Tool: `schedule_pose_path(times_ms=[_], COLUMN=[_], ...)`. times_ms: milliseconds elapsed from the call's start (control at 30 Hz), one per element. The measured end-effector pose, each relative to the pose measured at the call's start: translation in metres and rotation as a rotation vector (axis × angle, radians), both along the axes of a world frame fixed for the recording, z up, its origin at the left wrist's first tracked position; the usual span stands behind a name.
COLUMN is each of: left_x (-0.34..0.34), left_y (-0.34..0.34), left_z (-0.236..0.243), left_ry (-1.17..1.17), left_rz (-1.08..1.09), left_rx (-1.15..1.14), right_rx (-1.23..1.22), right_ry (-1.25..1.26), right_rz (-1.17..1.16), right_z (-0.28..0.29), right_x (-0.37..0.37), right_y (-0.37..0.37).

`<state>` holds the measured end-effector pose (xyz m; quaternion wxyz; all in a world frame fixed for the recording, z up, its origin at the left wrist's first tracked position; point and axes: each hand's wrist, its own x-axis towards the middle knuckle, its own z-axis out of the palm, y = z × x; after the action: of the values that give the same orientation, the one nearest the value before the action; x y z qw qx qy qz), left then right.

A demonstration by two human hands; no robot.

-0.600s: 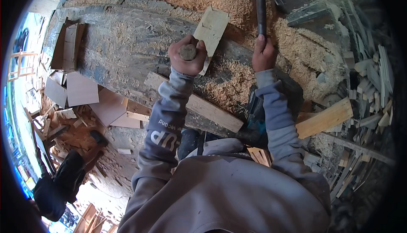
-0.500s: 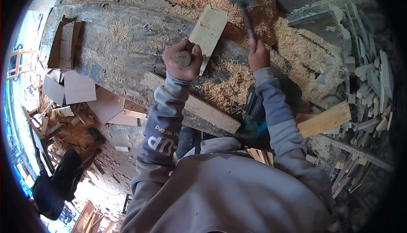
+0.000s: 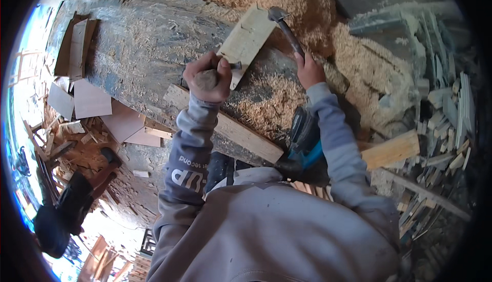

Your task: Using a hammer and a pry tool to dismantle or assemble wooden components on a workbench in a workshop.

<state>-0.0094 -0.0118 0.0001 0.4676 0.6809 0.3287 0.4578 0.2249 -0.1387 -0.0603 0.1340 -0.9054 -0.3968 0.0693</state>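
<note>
My left hand (image 3: pixel 207 79) is closed round a tool with a thick, round-ended wooden handle (image 3: pixel 206 80). Beside my thumb a short dark metal piece (image 3: pixel 234 65) sticks out; whether it belongs to that tool I cannot tell. Just past this hand a pale wooden board (image 3: pixel 248 33) lies aslant on the workbench (image 3: pixel 148 41), with a few nail-like bits along its edges. My right hand (image 3: pixel 310 72) grips a hammer (image 3: pixel 290 37) by its handle, its dark head above the board's far right corner.
Wood shavings (image 3: pixel 271 102) heap beside the board and behind the bench. A long plank (image 3: pixel 246 136) crosses the near edge. A blue and black power tool (image 3: pixel 305 133) sits under my right forearm. Offcuts (image 3: pixel 446 113) pile at right; a person (image 3: pixel 77 195) is at lower left.
The hammer's head has swung left and down toward the board. My left hand has shifted slightly left and tilted, showing more of the wooden handle and the metal piece.
</note>
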Motion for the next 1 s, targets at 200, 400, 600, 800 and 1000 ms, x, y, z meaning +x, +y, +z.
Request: schedule_pose_path(times_ms=[200, 400, 600, 800, 1000], left_x=[0.001, 0.000, -0.003, -0.003, 0.000], left_y=[0.004, 0.004, 0.016, 0.026, 0.030], left_z=[-0.003, -0.004, -0.012, -0.016, -0.010], left_ry=[0.021, -0.049, -0.116, -0.255, -0.328], left_rz=[0.016, 0.026, 0.025, 0.001, 0.014], left_rx=[-0.021, -0.029, -0.203, -0.284, -0.322], right_rx=[0.590, 0.136, 0.586, 0.164, 0.572], right_ry=[0.088, 0.051, 0.005, 0.086, 0.032], right_rz=[0.063, -0.034, -0.023, -0.003, 0.015], right_z=[0.039, -0.012, -0.019, -0.028, -0.025], right_x=[0.013, 0.012, 0.038, 0.026, 0.037], right_y=[0.015, -0.005, -0.002, 0.004, 0.014])
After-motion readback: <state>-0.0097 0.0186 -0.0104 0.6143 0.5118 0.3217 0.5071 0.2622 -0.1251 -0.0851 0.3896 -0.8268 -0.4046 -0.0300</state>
